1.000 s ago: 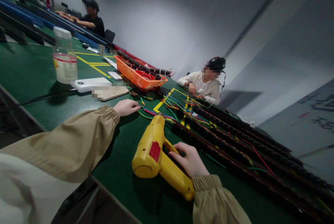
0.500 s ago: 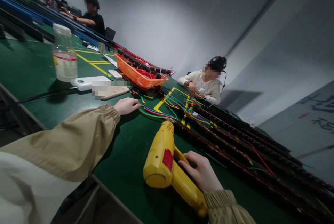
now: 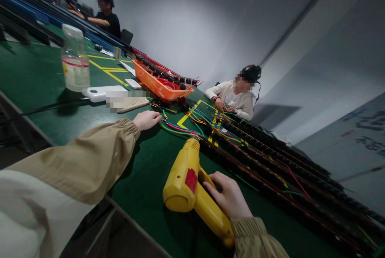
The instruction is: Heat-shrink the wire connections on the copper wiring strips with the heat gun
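Observation:
In the head view my right hand (image 3: 227, 194) is closed round the handle of a yellow heat gun (image 3: 182, 178) with a red label. Its nozzle points away from me, at the near end of a long dark wrapped cable bundle (image 3: 222, 150). Coloured wires (image 3: 182, 130), green, red and blue, fan out of that end toward the left. My left hand (image 3: 148, 120) pinches the tips of these wires just above the green table (image 3: 135, 194). Exactly how the fingertips meet the wires is too small to see.
Beyond my left hand are a power strip (image 3: 134, 105), a white device (image 3: 104, 93), a bottle (image 3: 75, 65) and an orange basket (image 3: 159, 83) holding dark parts. More cable bundles (image 3: 288, 166) run along the right. Across the table sits a person (image 3: 233, 97); another person (image 3: 110, 21) is farther left.
My right hand and the heat gun have shifted slightly left and up in view. My left hand stays at the wire ends, nearly still. The person across has moved their hands a little.

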Available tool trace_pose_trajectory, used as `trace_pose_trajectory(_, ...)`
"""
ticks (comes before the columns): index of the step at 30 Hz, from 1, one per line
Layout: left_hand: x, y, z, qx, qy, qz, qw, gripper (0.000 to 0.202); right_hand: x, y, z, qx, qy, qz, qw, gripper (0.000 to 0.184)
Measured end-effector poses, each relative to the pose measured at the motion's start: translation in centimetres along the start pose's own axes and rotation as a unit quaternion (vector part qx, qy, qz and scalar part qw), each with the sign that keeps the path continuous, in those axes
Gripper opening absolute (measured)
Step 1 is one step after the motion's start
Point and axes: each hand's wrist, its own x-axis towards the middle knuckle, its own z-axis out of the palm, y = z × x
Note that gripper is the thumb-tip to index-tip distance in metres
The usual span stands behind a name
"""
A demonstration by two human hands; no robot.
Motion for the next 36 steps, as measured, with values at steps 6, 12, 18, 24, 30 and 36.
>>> trace_pose_trajectory(6,-0.1,0.1,0.1,0.001,-0.005,-0.002,1.000,0.049,1.3,-1.9,0.8,0.019,0.001,-0.009,1.000,0.026)
trace_pose_trajectory(12,-0.2,0.3,-0.2,0.001,-0.006,-0.007,1.000,0.050,2.8,-3.7,1.6,0.056,0.003,-0.018,0.998,0.022)
trace_pose_trajectory(18,-0.2,0.3,0.0,-0.003,-0.006,0.000,1.000,0.049,4.2,-5.1,2.3,0.076,0.002,-0.022,0.997,0.022)
trace_pose_trajectory(24,-0.4,0.5,0.0,-0.027,-0.004,0.006,1.000,0.054,5.4,-6.7,3.0,0.090,-0.011,-0.028,0.995,0.021)
trace_pose_trajectory(30,-0.1,0.4,0.1,-0.041,-0.008,0.008,0.999,0.060,6.7,-7.7,3.8,0.126,-0.031,-0.023,0.991,0.021)
trace_pose_trajectory(36,0.3,0.0,0.2,-0.042,-0.029,0.009,0.999,0.064,7.4,-7.5,4.5,0.189,-0.050,-0.003,0.981,0.026)
